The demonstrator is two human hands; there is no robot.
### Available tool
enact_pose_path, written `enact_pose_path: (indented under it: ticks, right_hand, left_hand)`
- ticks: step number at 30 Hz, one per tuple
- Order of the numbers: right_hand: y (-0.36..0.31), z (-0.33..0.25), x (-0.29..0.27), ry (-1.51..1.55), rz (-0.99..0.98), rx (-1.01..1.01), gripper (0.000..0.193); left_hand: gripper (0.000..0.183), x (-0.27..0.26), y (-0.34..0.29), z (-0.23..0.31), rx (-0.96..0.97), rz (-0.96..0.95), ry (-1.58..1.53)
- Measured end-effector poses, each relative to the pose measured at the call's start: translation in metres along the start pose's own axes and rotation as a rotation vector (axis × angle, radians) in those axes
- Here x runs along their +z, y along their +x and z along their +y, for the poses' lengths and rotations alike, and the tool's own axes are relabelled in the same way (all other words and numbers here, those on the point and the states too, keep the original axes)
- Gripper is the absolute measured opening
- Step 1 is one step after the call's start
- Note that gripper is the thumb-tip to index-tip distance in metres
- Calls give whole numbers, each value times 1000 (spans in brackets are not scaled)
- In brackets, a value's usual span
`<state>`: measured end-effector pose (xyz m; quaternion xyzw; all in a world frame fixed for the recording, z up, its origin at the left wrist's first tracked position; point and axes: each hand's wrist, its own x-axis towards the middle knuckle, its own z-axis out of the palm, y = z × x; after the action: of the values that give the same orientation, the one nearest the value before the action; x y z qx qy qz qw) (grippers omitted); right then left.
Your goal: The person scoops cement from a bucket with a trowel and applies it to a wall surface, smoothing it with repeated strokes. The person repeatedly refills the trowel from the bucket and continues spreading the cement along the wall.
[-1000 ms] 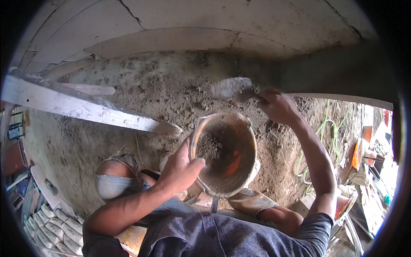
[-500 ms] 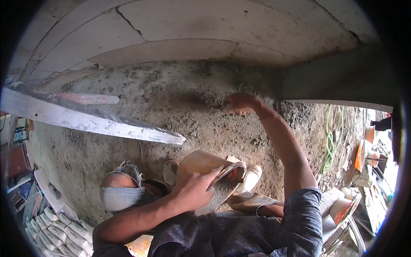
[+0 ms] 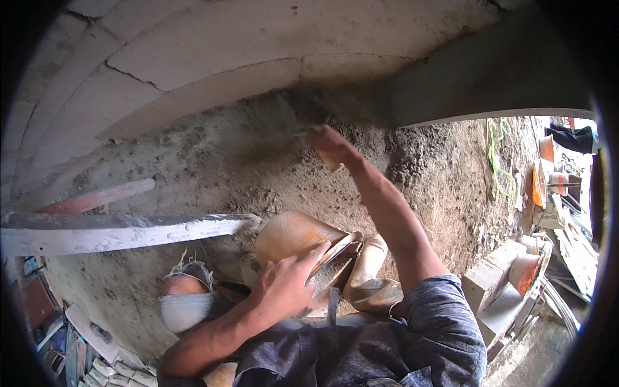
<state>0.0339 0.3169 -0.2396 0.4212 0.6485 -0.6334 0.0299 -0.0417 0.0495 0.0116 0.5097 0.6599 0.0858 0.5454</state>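
My left hand (image 3: pixel 287 284) is closed on the near rim of a worn orange-tan bucket (image 3: pixel 293 235), which is tilted in front of my body. Much of the bucket's inside is hidden. My right arm is stretched forward, and the right hand (image 3: pixel 332 148) is curled just short of the rough, mortar-spattered surface (image 3: pixel 251 174). A greyish smear of motion beside its fingers hides what it grips. Below the bucket, my knee (image 3: pixel 186 300) shows through torn grey trousers. A dirty tan boot (image 3: pixel 371 271) is right of the bucket.
A whitish beam (image 3: pixel 129 233) juts in from the left, below a reddish pole (image 3: pixel 109 195). Block masonry (image 3: pixel 213 55) curves across the top, and a dark board (image 3: pixel 477 87) overhangs the upper right. Green cord (image 3: pixel 496 161) hangs at right, above stacked blocks (image 3: pixel 493 274).
My right hand has swept leftward and slightly up, with blur beside it. My left hand keeps hold of the bucket. The whole view has turned, so the beam now lies nearly level.
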Motion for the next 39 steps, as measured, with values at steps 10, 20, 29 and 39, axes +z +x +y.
enact_pose_path:
  ticks: [10,20,29,39]
  right_hand:
    - [-103,55,-100,-1190,-81,-364,31]
    - [-35,56,-121,-1241,149,-228,37]
    - [62,40,-119,-1297,275,-172,36]
    - [-40,30,-135,-1327,412,-282,44]
  left_hand:
    - [66,9,-6,6,32,-36,14]
    - [65,14,5,10,80,74,24]
    - [62,-8,16,3,-135,179,-161]
    - [46,33,42,-46,-395,343,-478]
